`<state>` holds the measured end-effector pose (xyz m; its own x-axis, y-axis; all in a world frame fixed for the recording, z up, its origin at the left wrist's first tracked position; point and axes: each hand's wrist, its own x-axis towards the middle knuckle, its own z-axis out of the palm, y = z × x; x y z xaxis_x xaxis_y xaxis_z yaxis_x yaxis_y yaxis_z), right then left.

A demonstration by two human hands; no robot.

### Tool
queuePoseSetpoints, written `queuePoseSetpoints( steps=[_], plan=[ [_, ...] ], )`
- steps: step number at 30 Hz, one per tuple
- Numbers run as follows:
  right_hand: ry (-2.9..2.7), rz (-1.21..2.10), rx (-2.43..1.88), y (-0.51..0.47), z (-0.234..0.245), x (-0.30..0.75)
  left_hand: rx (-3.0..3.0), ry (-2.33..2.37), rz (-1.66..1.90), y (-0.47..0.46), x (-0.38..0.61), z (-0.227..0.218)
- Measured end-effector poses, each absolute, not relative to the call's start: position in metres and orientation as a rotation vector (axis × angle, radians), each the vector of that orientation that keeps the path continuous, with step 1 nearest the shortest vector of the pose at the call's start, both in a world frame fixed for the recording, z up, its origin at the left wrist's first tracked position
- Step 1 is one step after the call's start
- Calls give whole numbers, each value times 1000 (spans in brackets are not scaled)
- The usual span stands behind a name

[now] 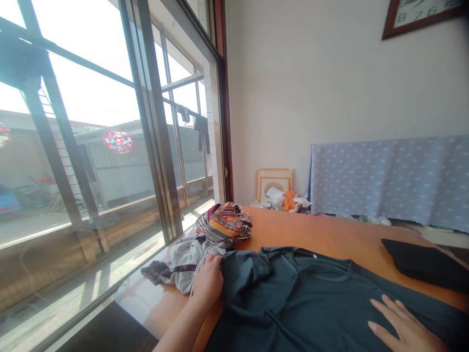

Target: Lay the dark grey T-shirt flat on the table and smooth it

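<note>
Here, the left grip (207, 282) clasps a dark T-shirt (293, 298).

Left hand (207, 282): bare, slim, narrow across the knuckles; lower fingers partly hidden from this side of the room.
Left forearm (179, 325): bare, slender, tapering to the wrist, running out past the lower frame edge.
Right hand (405, 327): bare, slim, cut off by the lower frame edge.
Right fingers (388, 313): long, tapered, smooth.

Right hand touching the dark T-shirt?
Touching. The head view shows the right hand lying flat on the front of the dark T-shirt, with no gap visible.
</note>
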<state>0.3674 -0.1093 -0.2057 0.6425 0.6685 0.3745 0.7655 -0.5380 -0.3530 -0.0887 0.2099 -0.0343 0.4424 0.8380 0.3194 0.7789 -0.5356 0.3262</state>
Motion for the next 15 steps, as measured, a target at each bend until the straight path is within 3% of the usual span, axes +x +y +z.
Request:
queuePoseSetpoints(
  steps=[8,15],
  plan=[
    [-1323,-78,-2472,-67,-169,322,2780,1425,618,255,-129,-36],
    [-1362,-78,-2473,-38,-129,285,2557,1600,715,252,-120,-37]
  ],
)
